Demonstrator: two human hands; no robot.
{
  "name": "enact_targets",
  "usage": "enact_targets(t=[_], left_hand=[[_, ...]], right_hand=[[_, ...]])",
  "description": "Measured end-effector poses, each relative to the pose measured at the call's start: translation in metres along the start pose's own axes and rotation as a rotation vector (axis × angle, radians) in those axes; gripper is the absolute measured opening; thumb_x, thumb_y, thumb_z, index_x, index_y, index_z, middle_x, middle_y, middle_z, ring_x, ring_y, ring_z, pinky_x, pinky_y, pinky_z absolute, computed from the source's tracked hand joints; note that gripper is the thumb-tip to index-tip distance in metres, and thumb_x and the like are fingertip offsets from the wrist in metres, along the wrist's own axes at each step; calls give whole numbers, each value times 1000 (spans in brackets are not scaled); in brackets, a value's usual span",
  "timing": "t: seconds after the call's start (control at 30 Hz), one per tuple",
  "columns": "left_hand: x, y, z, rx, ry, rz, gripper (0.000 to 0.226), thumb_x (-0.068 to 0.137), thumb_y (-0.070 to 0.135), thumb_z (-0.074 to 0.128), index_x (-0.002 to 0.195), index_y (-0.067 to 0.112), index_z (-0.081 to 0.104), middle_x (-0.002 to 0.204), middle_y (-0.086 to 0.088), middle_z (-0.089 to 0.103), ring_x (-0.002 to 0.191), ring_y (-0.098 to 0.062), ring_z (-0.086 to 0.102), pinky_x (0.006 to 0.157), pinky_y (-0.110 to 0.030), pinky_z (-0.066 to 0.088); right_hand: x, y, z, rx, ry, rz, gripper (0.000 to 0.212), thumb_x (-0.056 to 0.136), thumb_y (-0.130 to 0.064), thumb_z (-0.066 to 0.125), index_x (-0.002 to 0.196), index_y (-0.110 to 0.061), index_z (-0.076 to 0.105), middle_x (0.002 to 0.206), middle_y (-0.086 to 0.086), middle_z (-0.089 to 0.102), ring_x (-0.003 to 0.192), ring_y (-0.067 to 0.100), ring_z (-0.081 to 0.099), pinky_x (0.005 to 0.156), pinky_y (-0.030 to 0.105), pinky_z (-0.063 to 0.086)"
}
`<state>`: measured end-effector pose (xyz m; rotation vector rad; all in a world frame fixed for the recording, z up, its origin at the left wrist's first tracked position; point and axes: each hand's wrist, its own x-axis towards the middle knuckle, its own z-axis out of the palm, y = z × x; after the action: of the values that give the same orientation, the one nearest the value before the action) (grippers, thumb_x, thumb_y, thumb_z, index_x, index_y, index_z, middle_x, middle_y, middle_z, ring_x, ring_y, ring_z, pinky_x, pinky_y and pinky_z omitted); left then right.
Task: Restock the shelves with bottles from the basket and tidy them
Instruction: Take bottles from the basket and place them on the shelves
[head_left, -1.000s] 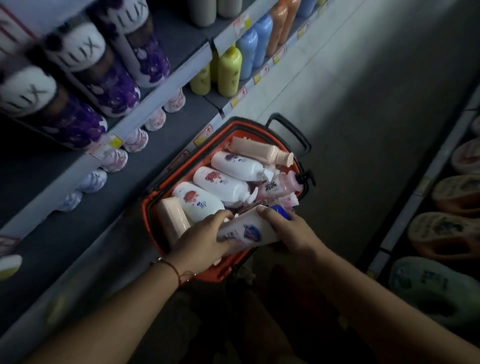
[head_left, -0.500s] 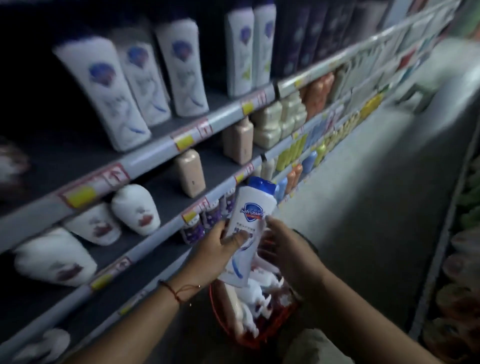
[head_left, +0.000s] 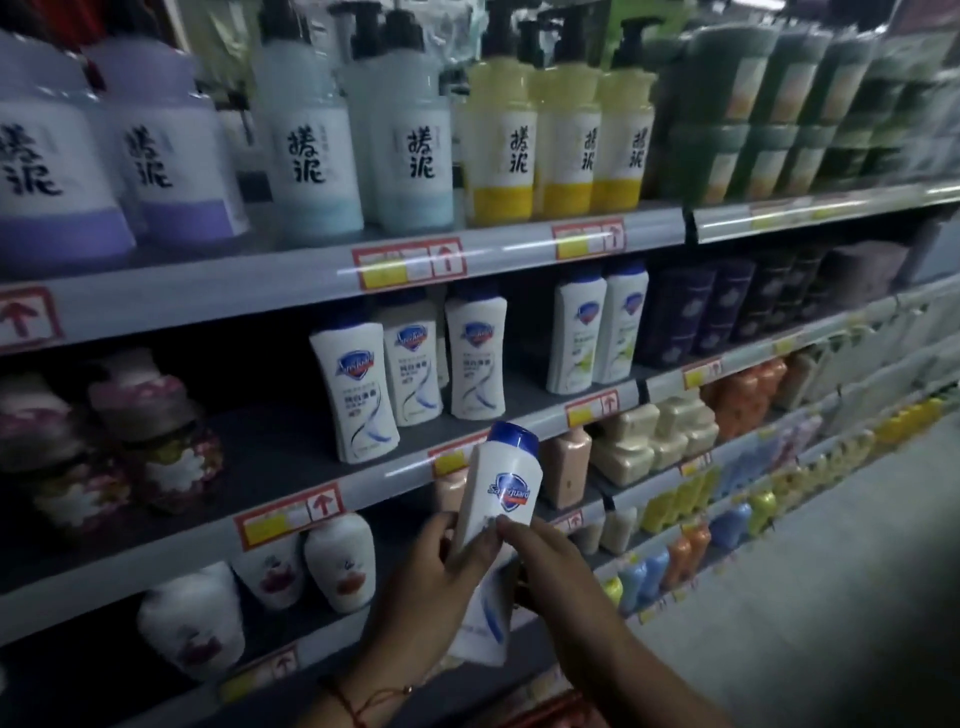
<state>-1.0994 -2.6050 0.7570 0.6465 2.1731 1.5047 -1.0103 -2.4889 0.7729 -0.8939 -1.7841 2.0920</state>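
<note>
Raised from basket to shelf height, bottle (head_left: 501, 519) upright, clamped in left hand (head_left: 436, 587) and right hand (head_left: 550, 566) grip.

The scene is dimly lit, with the upper shelf (head_left: 332, 270) brightest and deep shadow gathered at the lower left and bottom edge. Pale glare streaks are seen along the shelf rails. Labels are softened by motion blur, and straight shelf lines are bowed by wide-angle distortion towards the edges.

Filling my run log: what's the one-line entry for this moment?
both hands hold bottle | upright | before shelf | not placed
</note>
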Motion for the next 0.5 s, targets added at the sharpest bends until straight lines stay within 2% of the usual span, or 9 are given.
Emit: enact_targets(t=[0.1,0.17,0.27,0.33,0.4,0.5], left_hand=[[20,22,24,0,55,-1,35,85,68,60,113,46,61,101,22,73,86,10,68,73,-17,52],[33,34,40,-47,97,-19,39,84,72,59,117,50,61,106,25,72,91,12,67,82,-22,54],[48,46,52,-89,177,-49,35,83,72,60,115,57,61,105,27,72,94,7,67,93,-35,55],[55,53,51,-98,246,-50,31,83,69,61,111,56,63,101,23,73,91,4,69,93,-40,55],[62,60,44,-87,296,-38,33,82,69,60,108,51,66,97,17,75,88,-2,71,90,-45,57],[74,66,29,-55,304,12,38,81,69,58,113,50,66,102,14,76,93,-9,73,89,-48,58]], right_hand=[[27,-20,-30,2,-78,-52,17,100,-32,61,106,-26,76,91,3,78,72,11,71,60,21,48],[47,-34,-50,-40,-141,-85,15,99,-29,63,107,-29,76,89,-4,77,69,4,69,56,17,47],[75,-56,-64,-107,-231,-127,12,97,-25,66,103,-26,76,89,-7,79,76,4,72,60,15,49],[92,-68,-62,-152,-267,-139,9,97,-24,67,99,-22,75,78,-12,77,70,0,71,57,13,48],[102,-79,-51,-177,-303,-145,15,95,-28,68,103,-17,74,82,-7,79,72,4,73,57,15,49],[117,-83,-34,-179,-285,-162,27,90,-33,70,109,-13,72,93,5,80,83,17,76,63,26,54]])
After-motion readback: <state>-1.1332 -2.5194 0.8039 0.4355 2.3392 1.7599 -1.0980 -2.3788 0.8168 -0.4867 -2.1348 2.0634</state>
